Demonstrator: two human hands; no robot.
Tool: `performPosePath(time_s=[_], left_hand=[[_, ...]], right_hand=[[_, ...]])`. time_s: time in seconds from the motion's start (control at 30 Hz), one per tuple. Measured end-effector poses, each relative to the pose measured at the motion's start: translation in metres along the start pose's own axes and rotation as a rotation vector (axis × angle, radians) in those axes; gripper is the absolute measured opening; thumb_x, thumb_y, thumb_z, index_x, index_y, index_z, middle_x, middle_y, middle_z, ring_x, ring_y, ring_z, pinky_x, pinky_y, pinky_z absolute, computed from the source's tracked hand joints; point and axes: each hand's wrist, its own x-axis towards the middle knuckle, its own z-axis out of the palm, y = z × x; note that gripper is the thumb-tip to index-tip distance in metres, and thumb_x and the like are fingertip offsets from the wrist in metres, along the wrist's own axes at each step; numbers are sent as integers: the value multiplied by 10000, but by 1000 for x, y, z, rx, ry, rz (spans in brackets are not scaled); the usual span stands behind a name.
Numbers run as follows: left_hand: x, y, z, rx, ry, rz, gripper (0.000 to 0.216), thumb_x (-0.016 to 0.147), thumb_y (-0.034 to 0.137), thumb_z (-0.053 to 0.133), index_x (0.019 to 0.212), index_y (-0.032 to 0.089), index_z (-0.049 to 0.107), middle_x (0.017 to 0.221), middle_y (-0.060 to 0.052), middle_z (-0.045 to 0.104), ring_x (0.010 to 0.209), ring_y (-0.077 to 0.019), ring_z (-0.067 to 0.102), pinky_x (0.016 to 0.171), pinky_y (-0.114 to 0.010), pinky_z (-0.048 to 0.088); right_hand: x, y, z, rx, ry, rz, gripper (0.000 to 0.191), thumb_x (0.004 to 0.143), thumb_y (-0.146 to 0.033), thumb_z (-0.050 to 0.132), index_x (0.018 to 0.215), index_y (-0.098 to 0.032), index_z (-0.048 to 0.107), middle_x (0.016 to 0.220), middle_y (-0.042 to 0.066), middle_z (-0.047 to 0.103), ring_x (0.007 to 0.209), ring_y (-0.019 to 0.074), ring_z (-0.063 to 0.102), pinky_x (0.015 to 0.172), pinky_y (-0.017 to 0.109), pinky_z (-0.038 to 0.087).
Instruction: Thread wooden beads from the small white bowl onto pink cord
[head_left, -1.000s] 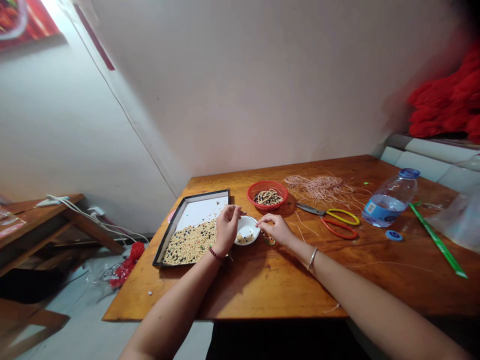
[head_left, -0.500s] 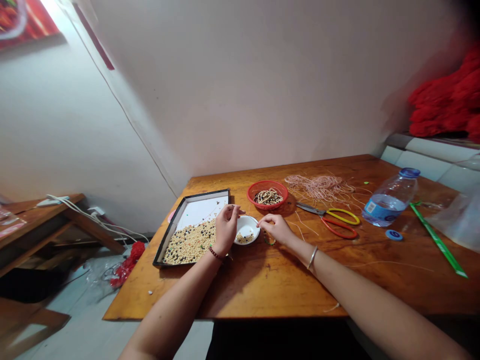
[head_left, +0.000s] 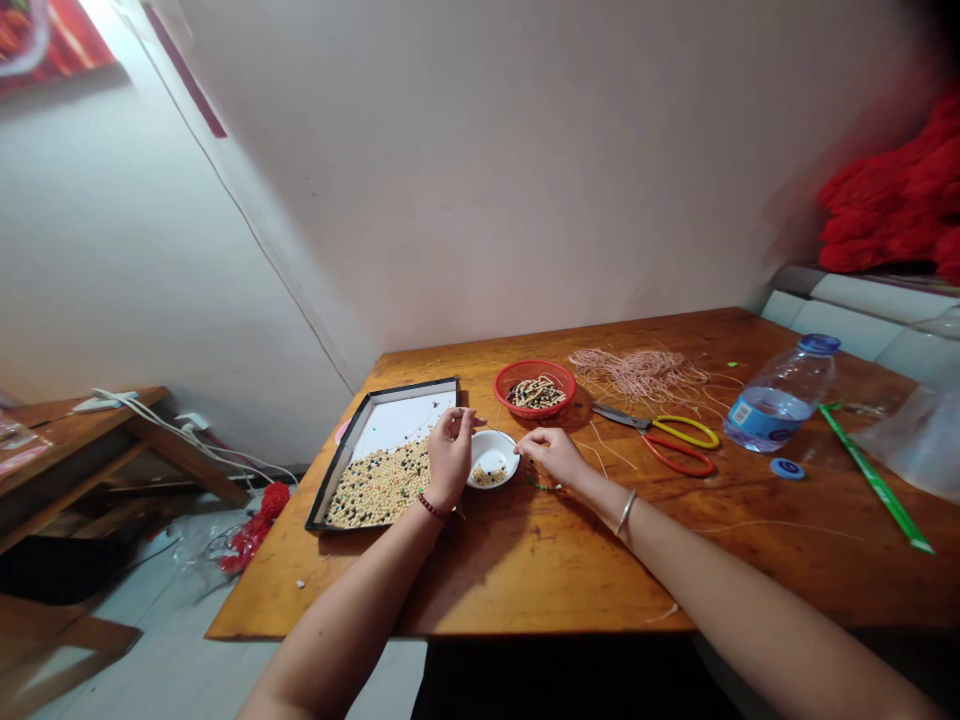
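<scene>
My left hand point(head_left: 450, 455) hovers between a black-rimmed tray point(head_left: 390, 415) of loose cream and dark beads and a small white bowl point(head_left: 495, 458) holding a few beads. Its fingertips are pinched together on something too small to make out. My right hand point(head_left: 551, 453) rests just right of the bowl, fingers curled in a pinch on a thin cord. A short strand of strung beads point(head_left: 546, 486) lies on the table under that hand. A red basket point(head_left: 535, 388) with beaded strands stands behind the bowl.
On the wooden table point(head_left: 525, 570) lie scissors with yellow and red handles point(head_left: 671, 440), a heap of pink cord point(head_left: 637, 370), a water bottle on its side point(head_left: 780, 398), its blue cap point(head_left: 787, 469), a green stick point(head_left: 874, 480) and a clear bag point(head_left: 919, 440).
Both hands stay by the white bowl. My right hand has shifted slightly, and the beaded strand under it now lies a little flatter on the table.
</scene>
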Motion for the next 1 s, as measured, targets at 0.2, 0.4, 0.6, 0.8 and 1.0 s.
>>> performPosePath(time_s=[0.2, 0.4, 0.6, 0.8, 1.0], left_hand=[[3, 0, -1, -5, 48, -36, 317, 842, 472, 579, 814, 157, 593, 775, -80, 699, 777, -183, 681, 670, -260, 509], [1, 3, 0, -7, 76, -53, 320, 831, 475, 585, 809, 156, 594, 782, -81, 695, 787, -181, 675, 677, -257, 503], [2, 3, 0, 20, 111, -29, 312, 834, 466, 585, 805, 156, 600, 769, -80, 701, 753, -177, 666, 666, -259, 492], [7, 2, -5, 18, 185, -86, 312, 828, 468, 584, 797, 157, 591, 788, -87, 707, 747, -176, 659, 611, -242, 461], [10, 0, -8, 11, 202, -111, 318, 826, 471, 581, 829, 154, 600, 808, -93, 711, 761, -174, 657, 616, -240, 456]], right_hand=[[2, 5, 0, 22, -24, 31, 212, 641, -277, 574, 625, -142, 737, 580, 39, 663, 615, 161, 582, 563, 242, 421], [3, 5, -1, 38, -24, 51, 212, 637, -268, 568, 624, -147, 741, 599, 42, 677, 626, 161, 589, 555, 237, 421], [3, 3, -2, 42, -35, 78, 218, 627, -282, 571, 623, -142, 739, 575, 36, 658, 584, 143, 558, 526, 229, 389], [3, 5, -3, 34, -55, 117, 194, 624, -276, 591, 587, -133, 716, 461, -3, 574, 448, 101, 462, 446, 213, 317], [3, 7, -3, 34, -77, 145, 177, 622, -263, 584, 555, -141, 694, 434, -12, 552, 410, 89, 434, 418, 203, 303]])
